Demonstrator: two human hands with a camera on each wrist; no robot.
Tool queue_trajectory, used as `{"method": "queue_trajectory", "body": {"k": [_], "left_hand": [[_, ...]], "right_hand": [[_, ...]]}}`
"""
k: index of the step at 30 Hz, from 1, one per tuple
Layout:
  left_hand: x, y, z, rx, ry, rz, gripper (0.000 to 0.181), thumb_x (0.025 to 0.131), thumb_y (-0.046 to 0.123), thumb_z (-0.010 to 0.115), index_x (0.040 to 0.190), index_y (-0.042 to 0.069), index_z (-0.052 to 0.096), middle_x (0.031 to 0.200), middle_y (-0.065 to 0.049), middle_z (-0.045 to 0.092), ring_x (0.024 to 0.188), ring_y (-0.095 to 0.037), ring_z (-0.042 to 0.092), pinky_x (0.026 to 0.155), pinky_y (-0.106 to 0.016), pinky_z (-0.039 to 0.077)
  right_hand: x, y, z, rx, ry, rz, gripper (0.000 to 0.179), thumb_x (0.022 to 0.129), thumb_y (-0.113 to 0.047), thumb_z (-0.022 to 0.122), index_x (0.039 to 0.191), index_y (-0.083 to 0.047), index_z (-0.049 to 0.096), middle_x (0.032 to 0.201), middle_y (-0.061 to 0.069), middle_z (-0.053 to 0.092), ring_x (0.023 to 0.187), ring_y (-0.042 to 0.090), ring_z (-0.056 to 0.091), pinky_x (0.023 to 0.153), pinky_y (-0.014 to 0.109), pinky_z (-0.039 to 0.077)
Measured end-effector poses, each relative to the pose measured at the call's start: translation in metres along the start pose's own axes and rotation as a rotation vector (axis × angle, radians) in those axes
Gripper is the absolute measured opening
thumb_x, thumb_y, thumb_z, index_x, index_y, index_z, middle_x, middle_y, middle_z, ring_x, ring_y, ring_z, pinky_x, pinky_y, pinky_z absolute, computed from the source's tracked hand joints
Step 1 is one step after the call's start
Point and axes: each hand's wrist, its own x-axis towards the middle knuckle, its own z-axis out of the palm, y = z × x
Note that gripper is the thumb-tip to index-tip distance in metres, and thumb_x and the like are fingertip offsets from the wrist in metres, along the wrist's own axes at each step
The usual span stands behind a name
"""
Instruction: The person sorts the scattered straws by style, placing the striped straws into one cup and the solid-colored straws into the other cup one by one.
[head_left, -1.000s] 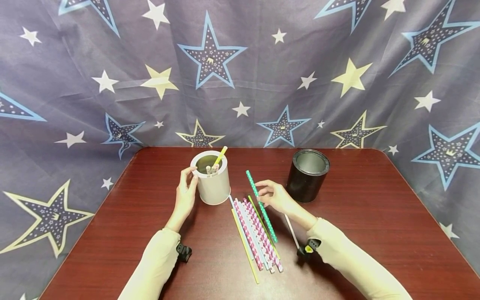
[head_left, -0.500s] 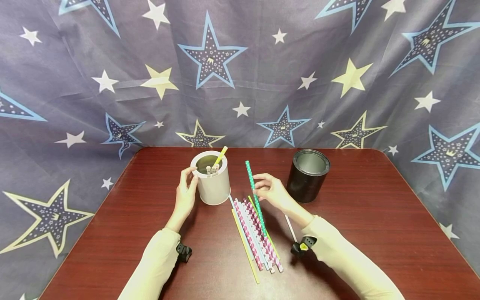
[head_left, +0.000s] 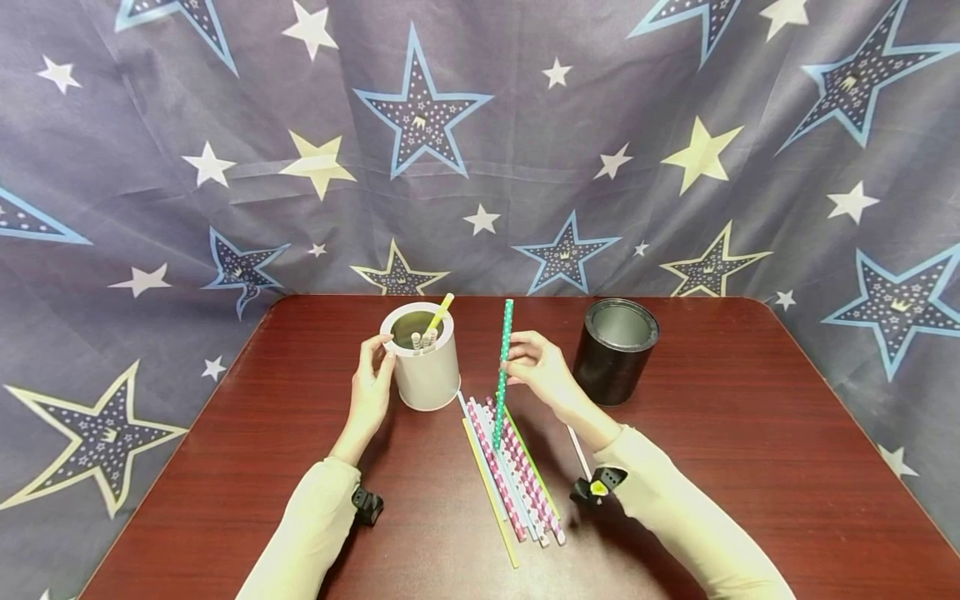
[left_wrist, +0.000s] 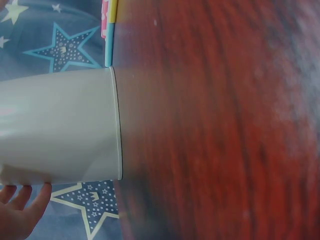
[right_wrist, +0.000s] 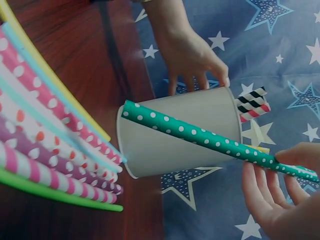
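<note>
One green straw (right_wrist: pixel 195 133) swung, right fingers (right_wrist: pixel 253 185) pinching; left fingers (left_wrist: pixel 41 201) grip one white can (head_left: pixel 429 379).

Head view sits up high, facing forward and down over most of the tabletop (head_left: pixel 735 400) to the starry curtain (head_left: pixel 517 75). Left wrist view is super close, tipped sideways, nose right up to the off-white can (left_wrist: pixel 60 125). Right wrist's tipped the opposite way, looking close past the green polka-dot straw (right_wrist: pixel 200 137) at that same can, which all three share.
</note>
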Motion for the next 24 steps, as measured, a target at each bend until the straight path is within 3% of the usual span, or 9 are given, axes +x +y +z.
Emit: {"method": "queue_trajectory", "body": {"k": [5, 6, 9, 10, 12, 13, 16, 17, 24], "left_hand": [[0.000, -0.001, 0.000, 0.005, -0.006, -0.009, 0.029, 0.091, 0.005, 0.043, 0.119, -0.005, 0.041, 0.125, -0.024, 0.045, 0.117, -0.032, 0.040, 0.095, -0.045, 0.033], [0.000, 0.000, 0.000, 0.005, -0.006, -0.008, 0.029, 0.091, 0.005, 0.042, 0.119, -0.005, 0.041, 0.125, -0.024, 0.045, 0.117, -0.032, 0.040, 0.095, -0.044, 0.033], [0.000, 0.000, 0.000, 0.003, -0.004, -0.004, 0.029, 0.091, 0.005, 0.043, 0.118, -0.005, 0.041, 0.125, -0.025, 0.045, 0.117, -0.032, 0.040, 0.095, -0.044, 0.033], [0.000, 0.001, 0.000, 0.002, -0.004, -0.004, 0.029, 0.091, 0.005, 0.042, 0.118, -0.005, 0.041, 0.125, -0.025, 0.045, 0.118, -0.032, 0.040, 0.095, -0.044, 0.033], [0.000, 0.001, 0.000, 0.001, -0.004, -0.005, 0.029, 0.091, 0.004, 0.042, 0.118, -0.005, 0.041, 0.125, -0.025, 0.045, 0.117, -0.032, 0.040, 0.095, -0.044, 0.033], [0.000, 0.001, 0.000, 0.000, -0.004, -0.005, 0.029, 0.091, 0.004, 0.042, 0.118, -0.005, 0.041, 0.125, -0.024, 0.045, 0.117, -0.032, 0.040, 0.095, -0.043, 0.033], [0.000, 0.001, 0.000, -0.004, -0.003, -0.006, 0.029, 0.091, 0.005, 0.043, 0.118, -0.005, 0.041, 0.125, -0.024, 0.046, 0.117, -0.031, 0.041, 0.096, -0.044, 0.033], [0.000, 0.001, 0.000, -0.005, -0.004, -0.004, 0.029, 0.091, 0.005, 0.043, 0.118, -0.005, 0.041, 0.125, -0.024, 0.046, 0.117, -0.031, 0.041, 0.095, -0.044, 0.033], [0.000, 0.000, 0.000, -0.013, -0.005, 0.007, 0.028, 0.091, 0.005, 0.043, 0.117, -0.005, 0.041, 0.124, -0.025, 0.046, 0.117, -0.032, 0.040, 0.095, -0.047, 0.032]], "right_hand": [[0.004, -0.006, 0.002, 0.041, 0.041, -0.002, 0.034, 0.077, 0.013, 0.053, 0.110, 0.013, 0.043, 0.086, 0.020, 0.057, 0.070, 0.010, 0.059, 0.073, 0.047, 0.048], [0.014, 0.013, -0.003, 0.056, 0.035, -0.047, 0.035, 0.079, 0.008, 0.056, 0.111, 0.009, 0.045, 0.087, 0.019, 0.059, 0.071, 0.011, 0.060, 0.071, 0.046, 0.049], [0.016, 0.008, -0.002, 0.072, 0.063, -0.052, 0.033, 0.078, 0.006, 0.057, 0.110, 0.008, 0.047, 0.087, 0.019, 0.058, 0.071, 0.012, 0.060, 0.074, 0.048, 0.048], [0.027, 0.027, -0.008, 0.103, 0.048, -0.087, 0.032, 0.079, 0.004, 0.059, 0.109, 0.006, 0.049, 0.087, 0.017, 0.059, 0.073, 0.013, 0.061, 0.072, 0.046, 0.049], [0.027, 0.025, -0.009, 0.126, 0.042, -0.130, 0.030, 0.078, 0.001, 0.061, 0.106, 0.004, 0.051, 0.084, 0.013, 0.060, 0.072, 0.013, 0.061, 0.070, 0.043, 0.050], [0.019, 0.004, -0.003, 0.127, 0.062, -0.102, 0.029, 0.077, 0.004, 0.060, 0.104, 0.007, 0.050, 0.082, 0.014, 0.059, 0.072, 0.014, 0.060, 0.072, 0.045, 0.049], [0.033, 0.026, -0.011, 0.171, 0.039, -0.172, 0.029, 0.077, 0.000, 0.063, 0.104, 0.003, 0.052, 0.083, 0.014, 0.060, 0.073, 0.018, 0.061, 0.070, 0.044, 0.050], [0.026, 0.010, -0.007, 0.161, 0.057, -0.161, 0.028, 0.077, 0.002, 0.061, 0.104, 0.005, 0.051, 0.083, 0.016, 0.060, 0.073, 0.019, 0.061, 0.070, 0.045, 0.049], [0.100, 0.128, -0.046, 0.201, 0.023, -0.334, 0.038, 0.078, -0.010, 0.066, 0.113, -0.005, 0.051, 0.091, 0.017, 0.061, 0.080, 0.029, 0.062, 0.067, 0.044, 0.050]]}}
